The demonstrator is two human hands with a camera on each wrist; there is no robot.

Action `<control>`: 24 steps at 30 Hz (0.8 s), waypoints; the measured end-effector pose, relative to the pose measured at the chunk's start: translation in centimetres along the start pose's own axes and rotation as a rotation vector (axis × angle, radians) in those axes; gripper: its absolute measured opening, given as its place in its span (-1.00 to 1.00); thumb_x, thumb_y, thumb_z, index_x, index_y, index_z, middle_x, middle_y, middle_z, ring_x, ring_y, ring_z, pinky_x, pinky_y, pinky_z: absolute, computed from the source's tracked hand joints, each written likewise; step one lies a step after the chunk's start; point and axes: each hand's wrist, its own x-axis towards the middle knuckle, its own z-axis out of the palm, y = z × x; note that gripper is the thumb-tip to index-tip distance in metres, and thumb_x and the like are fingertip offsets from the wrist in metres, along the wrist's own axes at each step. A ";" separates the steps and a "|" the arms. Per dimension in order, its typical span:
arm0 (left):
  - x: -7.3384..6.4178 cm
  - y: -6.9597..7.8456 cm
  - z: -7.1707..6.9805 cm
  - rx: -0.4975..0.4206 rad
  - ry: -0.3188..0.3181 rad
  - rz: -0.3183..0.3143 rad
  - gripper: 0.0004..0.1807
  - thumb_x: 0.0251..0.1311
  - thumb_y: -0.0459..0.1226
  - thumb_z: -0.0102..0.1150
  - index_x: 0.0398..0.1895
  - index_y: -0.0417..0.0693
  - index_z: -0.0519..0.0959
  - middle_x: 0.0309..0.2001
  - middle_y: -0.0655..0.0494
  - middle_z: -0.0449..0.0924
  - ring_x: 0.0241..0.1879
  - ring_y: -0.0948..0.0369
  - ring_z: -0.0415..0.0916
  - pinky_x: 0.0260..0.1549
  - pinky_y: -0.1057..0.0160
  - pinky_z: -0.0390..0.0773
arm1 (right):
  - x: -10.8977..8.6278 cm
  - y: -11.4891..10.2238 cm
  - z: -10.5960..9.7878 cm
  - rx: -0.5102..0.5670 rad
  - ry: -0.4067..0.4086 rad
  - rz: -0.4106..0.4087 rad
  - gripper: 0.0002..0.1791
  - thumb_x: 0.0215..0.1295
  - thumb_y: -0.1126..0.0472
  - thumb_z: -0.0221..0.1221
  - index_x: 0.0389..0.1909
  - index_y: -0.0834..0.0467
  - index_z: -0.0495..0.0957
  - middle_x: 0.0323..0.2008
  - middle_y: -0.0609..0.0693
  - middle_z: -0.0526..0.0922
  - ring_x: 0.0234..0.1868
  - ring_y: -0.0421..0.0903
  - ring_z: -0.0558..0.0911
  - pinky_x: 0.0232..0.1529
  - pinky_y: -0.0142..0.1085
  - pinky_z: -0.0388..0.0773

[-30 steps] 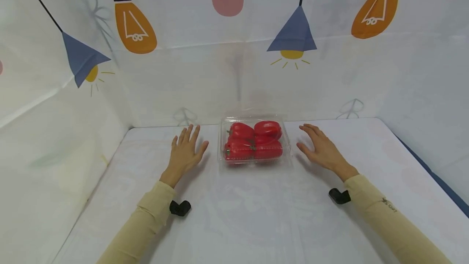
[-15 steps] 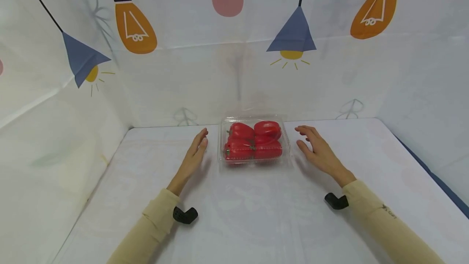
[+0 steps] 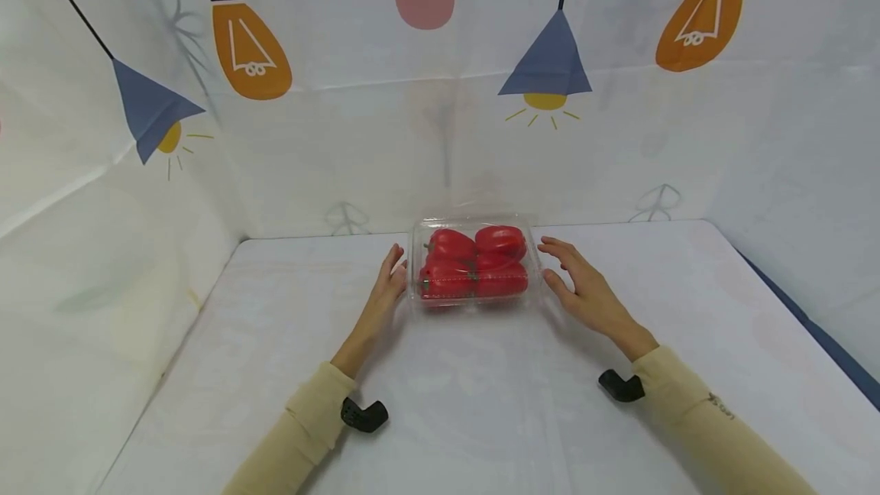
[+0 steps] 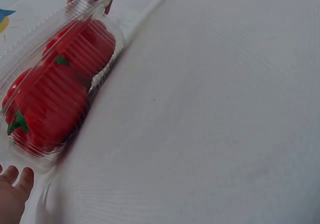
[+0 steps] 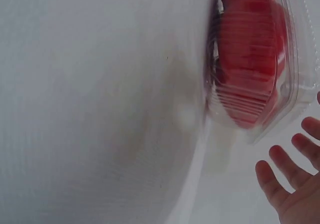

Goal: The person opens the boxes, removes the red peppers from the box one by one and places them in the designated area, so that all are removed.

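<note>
A clear plastic clamshell box (image 3: 476,304) sits near the back of the white table with its lid down. Several red bell peppers (image 3: 450,281) with green stems lie inside it. My left hand (image 3: 376,304) is at the box's left side, fingers together and extended; the left wrist view has its fingertips (image 4: 26,176) just short of the plastic. On the other side, my right hand (image 3: 587,296) reaches toward the box with spread, slightly bent fingers. A small gap separates these fingers (image 5: 280,166) from the box in the right wrist view. Neither hand holds anything.
White cloth covers the table (image 3: 467,403). Behind it rises a white fabric backdrop (image 3: 357,143) printed with lamps and bulbs, close to the box's rear edge. A similar sheet (image 3: 89,289) stands at the left. Each sleeve has a black wrist camera (image 3: 364,415) beside it.
Both hands have moved inward, toward the box's two sides. The left hand's fingers, spread earlier, have come together and the hand has turned edge-on. The box and peppers have stayed put.
</note>
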 end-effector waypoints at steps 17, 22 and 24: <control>-0.2 -2.8 1.5 0.190 -0.004 -0.059 0.01 0.20 0.02 0.16 0.50 0.27 -0.32 0.53 0.17 -0.24 0.50 0.02 -0.15 0.39 -0.11 0.08 | -0.4 -1.9 2.1 -0.192 0.007 -0.142 -0.29 0.11 0.01 0.29 0.28 0.12 0.33 0.39 0.04 0.25 0.31 0.07 0.34 0.07 0.09 0.52; -0.2 -3.3 1.6 0.203 0.000 -0.043 0.14 0.04 0.02 0.33 0.50 0.32 -0.31 0.52 0.27 -0.23 0.51 0.09 -0.17 0.40 -0.09 0.07 | -0.1 -2.8 2.7 -0.273 0.017 -0.116 -0.22 0.06 -0.11 0.30 0.26 0.17 0.32 0.36 0.07 0.29 0.25 0.12 0.40 0.02 0.12 0.51; -0.2 -3.2 1.5 0.200 0.001 -0.046 0.16 0.02 0.00 0.36 0.50 0.32 -0.31 0.52 0.31 -0.23 0.51 0.12 -0.17 0.40 -0.07 0.07 | 0.1 -3.3 2.9 -0.317 0.024 -0.113 -0.22 0.06 -0.17 0.29 0.24 0.17 0.34 0.33 0.09 0.32 0.19 0.15 0.46 -0.03 0.10 0.52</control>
